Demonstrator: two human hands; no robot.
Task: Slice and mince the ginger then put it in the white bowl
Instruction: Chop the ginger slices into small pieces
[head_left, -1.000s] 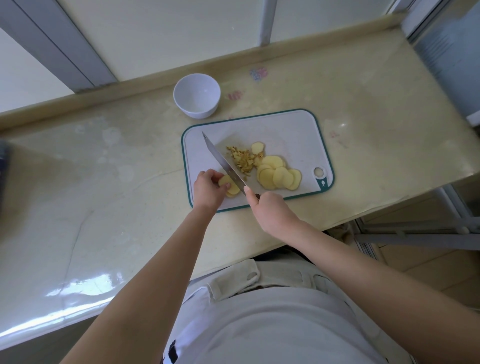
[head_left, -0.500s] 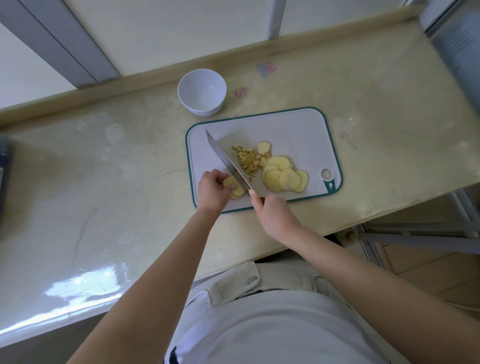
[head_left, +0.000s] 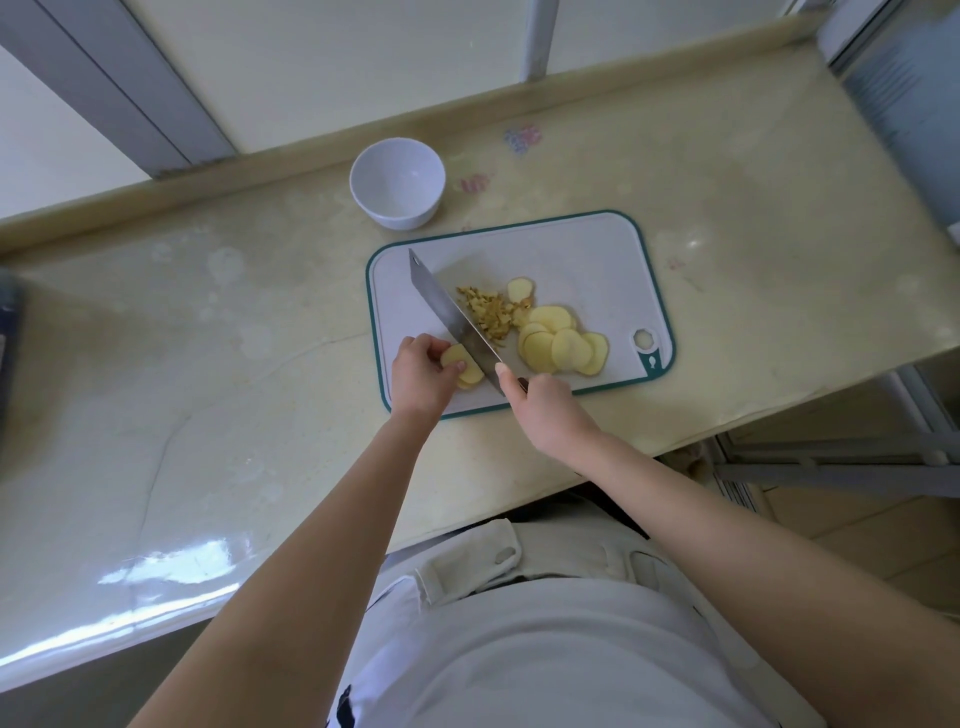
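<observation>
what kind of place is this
Most likely a home kitchen: a cutting board with sliced ginger on a counter, a knife in the right hand, and a white bowl.

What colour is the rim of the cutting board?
Teal green, running all round the white cutting board; the head view, the only one, shows it clearly.

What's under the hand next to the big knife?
The left hand holds a small stack of ginger slices on the cutting board. Its fingers cover their left side, so the count is unclear.
</observation>
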